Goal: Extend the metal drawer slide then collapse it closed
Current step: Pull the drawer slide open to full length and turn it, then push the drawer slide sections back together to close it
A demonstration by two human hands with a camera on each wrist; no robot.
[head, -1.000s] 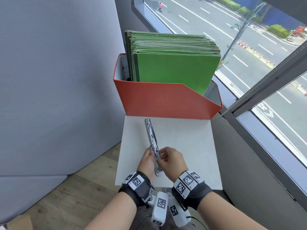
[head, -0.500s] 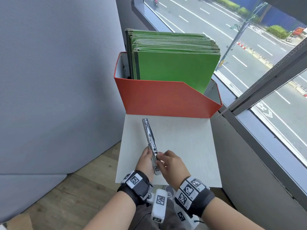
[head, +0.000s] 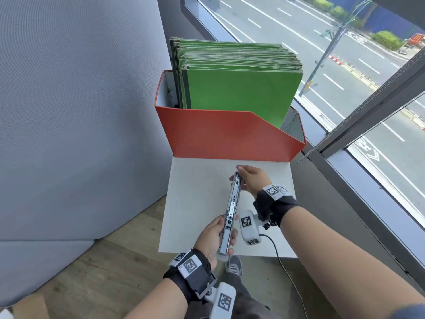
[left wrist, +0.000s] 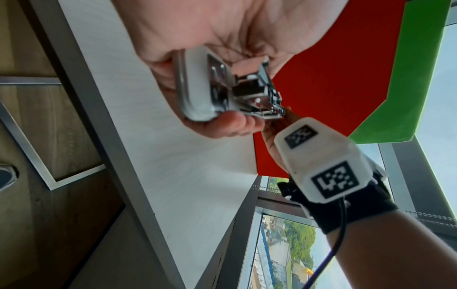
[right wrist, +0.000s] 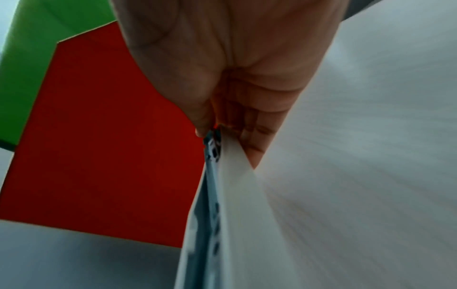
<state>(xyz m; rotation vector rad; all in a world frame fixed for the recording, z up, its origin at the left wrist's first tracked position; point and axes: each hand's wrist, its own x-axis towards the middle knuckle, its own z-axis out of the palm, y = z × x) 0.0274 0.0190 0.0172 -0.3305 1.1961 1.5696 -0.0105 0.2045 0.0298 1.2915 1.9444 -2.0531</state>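
The shiny metal drawer slide [head: 232,209] is held lengthways above the small white table [head: 195,196], its far end pointing at the red box. My left hand [head: 217,238] grips its near end, fingers curled round the rail [left wrist: 210,93]. My right hand [head: 251,178] pinches the far tip between thumb and fingers; the right wrist view shows the rail [right wrist: 217,195] running away from that pinch. The slide's inner rail with its holes shows along the top.
A red file box [head: 230,137] packed with green folders [head: 236,88] stands at the table's far edge. A grey partition [head: 80,111] is on the left, a window [head: 345,77] on the right. A cable [head: 282,256] hangs from my right wrist camera.
My right hand has slid from the near end, beside the left hand, up to the far tip of the slide. The left hand keeps its grip on the near end.
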